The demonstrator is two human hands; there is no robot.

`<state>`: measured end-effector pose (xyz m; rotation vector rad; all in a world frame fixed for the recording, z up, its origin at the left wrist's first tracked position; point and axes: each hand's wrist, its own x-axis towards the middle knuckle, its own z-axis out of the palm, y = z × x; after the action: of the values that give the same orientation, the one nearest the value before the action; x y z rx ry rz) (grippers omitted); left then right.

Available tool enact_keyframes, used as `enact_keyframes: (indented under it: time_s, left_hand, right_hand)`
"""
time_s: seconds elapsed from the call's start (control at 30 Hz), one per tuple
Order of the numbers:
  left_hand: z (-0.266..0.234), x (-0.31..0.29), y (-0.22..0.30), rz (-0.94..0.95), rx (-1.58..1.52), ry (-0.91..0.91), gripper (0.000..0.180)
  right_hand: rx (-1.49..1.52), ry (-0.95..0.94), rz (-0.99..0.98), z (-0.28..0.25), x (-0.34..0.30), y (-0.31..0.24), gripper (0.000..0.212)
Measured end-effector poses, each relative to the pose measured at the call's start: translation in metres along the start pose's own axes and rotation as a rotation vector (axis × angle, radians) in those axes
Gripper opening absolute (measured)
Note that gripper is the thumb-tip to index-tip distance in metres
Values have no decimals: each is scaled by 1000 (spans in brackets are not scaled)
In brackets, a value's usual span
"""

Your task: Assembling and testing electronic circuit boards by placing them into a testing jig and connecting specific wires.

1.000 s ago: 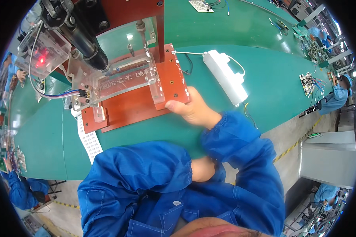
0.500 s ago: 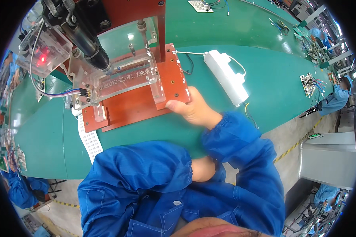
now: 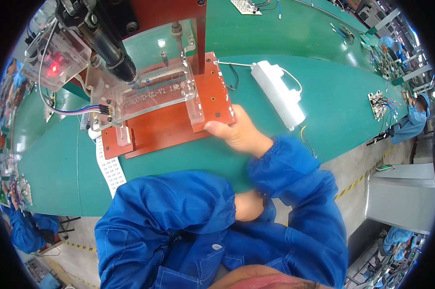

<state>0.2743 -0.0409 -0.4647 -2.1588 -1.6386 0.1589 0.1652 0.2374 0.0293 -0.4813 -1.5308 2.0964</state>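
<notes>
My right hand (image 3: 244, 132) grips the near right corner of a red-based clamp fixture (image 3: 164, 135), thumb on top and the other fingers mostly hidden round the edge. Over the base sits a clear acrylic plate (image 3: 154, 98) with engraved lettering, under a black toggle clamp (image 3: 117, 62). Coloured wires (image 3: 82, 110) run to a pin connector at the plate's left corner. My left arm crosses in front of my body. Only the wrist and a bit of my left hand (image 3: 249, 205) show below my right sleeve; its fingers are hidden.
To the fixture's left, a clear box (image 3: 56, 62) glows red inside. A strip of printed labels (image 3: 112, 171) hangs toward the table's near edge. Right of the fixture lies a white elongated device (image 3: 277, 94) with cables. Wired circuit boards (image 3: 383, 105) lie farther right; co-workers sit beyond.
</notes>
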Motion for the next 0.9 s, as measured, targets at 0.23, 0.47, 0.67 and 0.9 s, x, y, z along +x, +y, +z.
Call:
enact_keyframes:
  time_s: [0.23, 0.47, 0.67, 0.9]
  left_hand:
    - [-312, 153, -301, 799, -714, -372, 22]
    - [-338, 170, -322, 904, -633, -490, 23]
    - [-288, 139, -283, 818, -669, -330, 22]
    - [-328, 135, -294, 684, -12, -4, 20]
  right_hand:
    - [-11, 34, -28, -2, -4, -3, 41]
    - [-13, 61, -45, -2, -3, -2, 37]
    - [-35, 58, -23, -3, -3, -2, 37]
    - [-38, 60, 2, -4, -4, -4, 36]
